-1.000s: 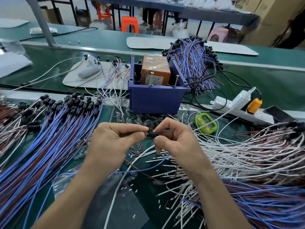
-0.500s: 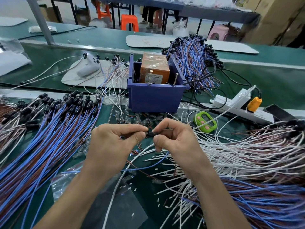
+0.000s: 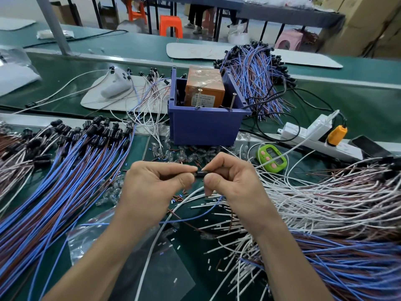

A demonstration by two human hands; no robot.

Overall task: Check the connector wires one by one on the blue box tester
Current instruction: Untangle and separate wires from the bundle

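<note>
**L hand (image 3: 152, 187) + R hand (image 3: 235, 183) barely moved vs 1 s ago, connector (image 3: 200, 173) still pinched between them**

Grip pose is same as before, just a slight nudge in view. Box, bundles and timer are unchanged.

L hand: thumb + index curled, pinching the left end of the small black connector, other fingers folded under. R hand: thumb + index pinching the right end, rest of fingers curled into palm. Connector sits roughly level between the two sets of fingertips, held up off the bench.

One blue wire (image 3: 195, 217) and one white wire (image 3: 165, 227) trail out from under the hands toward the wearer. Can't tell which, if either, goes into the connector.

Blue box (image 3: 204, 127) is straight ahead beyond the fingertips, apart from them, no contact w/ connector. Orange unit (image 3: 205, 88) sits inside it, and two screws (image 3: 198, 98) stand upright at the near rim.

Small clear bits (image 3: 173, 153) are scattered on the bench between hands and box.

Left of L hand is a big fan of blue/brown leads (image 3: 54, 181), black connectors at the far ends. Right of R hand is a pile of white leads (image 3: 325, 203), w/ more blue/brown under that forearm.

Green timer (image 3: 271, 158) is just beyond R hand, to its right. Power strip (image 3: 314, 135) w/ an orange plug is farther out the same way.

Another blue/brown bundle (image 3: 258, 77) lies behind the box, right side. Clear plastic bag (image 3: 91, 235) lies beside L forearm.
</note>
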